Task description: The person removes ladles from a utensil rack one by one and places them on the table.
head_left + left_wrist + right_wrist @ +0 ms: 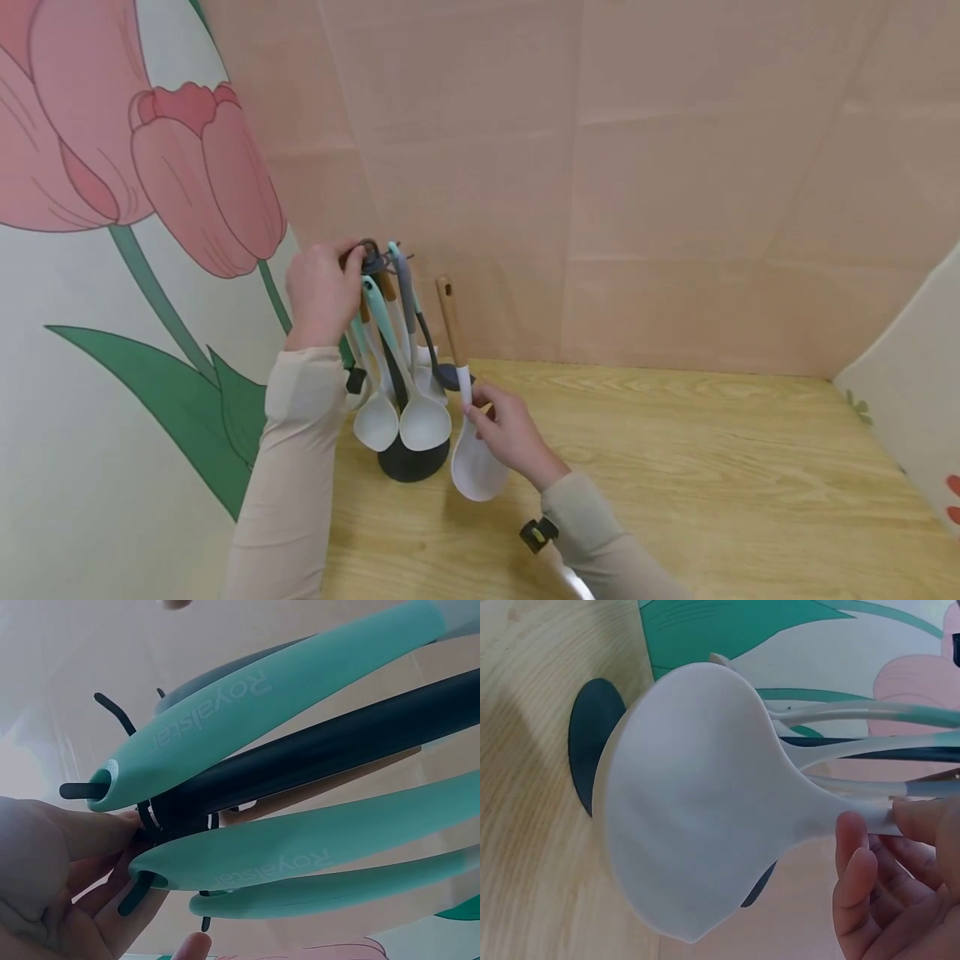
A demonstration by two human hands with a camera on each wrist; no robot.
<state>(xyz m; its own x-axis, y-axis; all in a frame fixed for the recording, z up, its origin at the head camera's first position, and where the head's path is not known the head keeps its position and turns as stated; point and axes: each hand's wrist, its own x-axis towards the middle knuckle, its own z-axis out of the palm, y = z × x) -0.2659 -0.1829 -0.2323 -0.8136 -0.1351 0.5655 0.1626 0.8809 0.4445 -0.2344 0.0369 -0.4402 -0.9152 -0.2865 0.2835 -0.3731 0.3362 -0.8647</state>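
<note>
Both hands are busy in the head view: the black utensil rack point(412, 467) is gripped at its top by the left hand point(322, 292), and a white ladle point(480, 473) is pinched at its neck point(465, 385) by the right hand point(513, 427), held bowl-down just beside the rack. Looks light and pretty stiff, so probably not fragile, but the smooth white part might be a bit slippery; a surer hold could likely be had on the wooden handle point(452, 321). The left forearm point(292, 492) is raised steeply, the right forearm point(618, 537) angled in from the lower right. From the left wrist, thumb and fingers are seen closed on the rack's top, right by the hooks point(114, 712) where mint handles point(187, 742) are hung. From the right wrist, the neck is caught between thumb and fingertips, so some twisting might be caused by that broad bowl point(690, 795).
</note>
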